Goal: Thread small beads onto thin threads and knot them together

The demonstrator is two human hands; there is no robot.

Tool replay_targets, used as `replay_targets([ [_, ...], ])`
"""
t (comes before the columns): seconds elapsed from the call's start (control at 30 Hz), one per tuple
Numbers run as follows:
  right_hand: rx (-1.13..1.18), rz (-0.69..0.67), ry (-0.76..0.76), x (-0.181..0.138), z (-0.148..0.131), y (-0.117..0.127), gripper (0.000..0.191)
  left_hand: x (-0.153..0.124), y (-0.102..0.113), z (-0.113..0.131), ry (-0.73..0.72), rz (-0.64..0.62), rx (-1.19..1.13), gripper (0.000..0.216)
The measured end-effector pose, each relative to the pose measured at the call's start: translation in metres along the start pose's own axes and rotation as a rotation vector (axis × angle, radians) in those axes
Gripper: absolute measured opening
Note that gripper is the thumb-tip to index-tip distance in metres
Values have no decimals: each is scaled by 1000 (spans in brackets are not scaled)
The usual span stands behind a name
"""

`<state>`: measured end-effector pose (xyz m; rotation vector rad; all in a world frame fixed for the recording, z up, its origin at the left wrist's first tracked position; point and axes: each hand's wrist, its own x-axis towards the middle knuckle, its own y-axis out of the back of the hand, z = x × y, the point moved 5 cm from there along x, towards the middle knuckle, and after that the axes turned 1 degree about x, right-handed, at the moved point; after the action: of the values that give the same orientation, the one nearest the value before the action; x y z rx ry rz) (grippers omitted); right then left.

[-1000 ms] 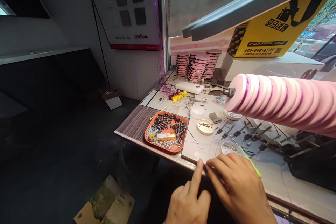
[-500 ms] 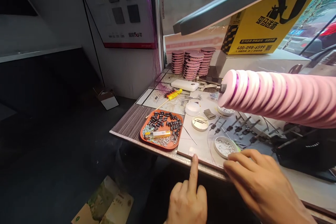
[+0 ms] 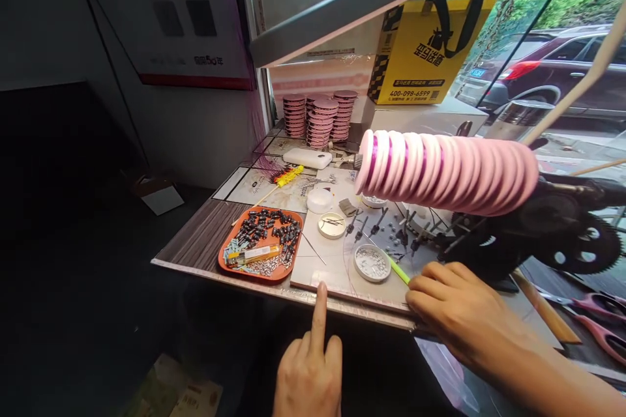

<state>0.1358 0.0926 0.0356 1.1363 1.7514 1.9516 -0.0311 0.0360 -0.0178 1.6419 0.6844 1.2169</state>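
Note:
My left hand (image 3: 308, 365) is curled with only its forefinger stretched out, the tip touching the near edge of the white board (image 3: 337, 277) on the bench. My right hand (image 3: 462, 313) rests on that same edge to the right, fingers bent down, beside a green stick (image 3: 398, 270) that runs under it. Whether it grips the stick is hidden. A small round dish (image 3: 372, 263) of tiny pale bits lies just ahead of the fingers. A long row of pink discs (image 3: 447, 171) on a spindle hangs above the board.
An orange tray (image 3: 259, 245) of small dark parts sits at the left front. Behind it are two round lids (image 3: 332, 225), a white box (image 3: 306, 158), stacks of pink discs (image 3: 320, 118) and a yellow bag (image 3: 426, 52). Black gears (image 3: 577, 241) and red scissors (image 3: 599, 319) lie at right.
The view has swung right and nearer. My right hand slid rightwards along the board's edge, away from the left forefinger, which stays on the edge.

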Motion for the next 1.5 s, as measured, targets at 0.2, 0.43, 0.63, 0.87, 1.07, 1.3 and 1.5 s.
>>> replay_targets([
  [0.2, -74, -72, 76, 1, 3, 1, 22, -1, -2, -1, -10, 11, -32, 29],
  [0.43, -138, -144, 147, 6, 6, 3, 19, -1, -5, -1, -6, -36, -29, 29],
  [0.63, -190, -164, 180, 10, 8, 7, 18, 0, -4, -1, -7, -19, -7, 32],
  [0.87, -208, -174, 163, 8, 7, 7, 20, -1, -6, -1, -11, -3, -6, 33],
  [1.07, -87, -162, 97, 7, 8, 15, 20, -5, -8, -7, 35, 56, -239, 43],
  [1.3, 770, 106, -185, 5, -6, 29, 15, 15, 36, -17, 191, 345, -1056, 23],
  [1.5, 762, 204, -112, 15, -29, 14, 15, 42, -2, -2, 734, 124, -1905, 32],
])
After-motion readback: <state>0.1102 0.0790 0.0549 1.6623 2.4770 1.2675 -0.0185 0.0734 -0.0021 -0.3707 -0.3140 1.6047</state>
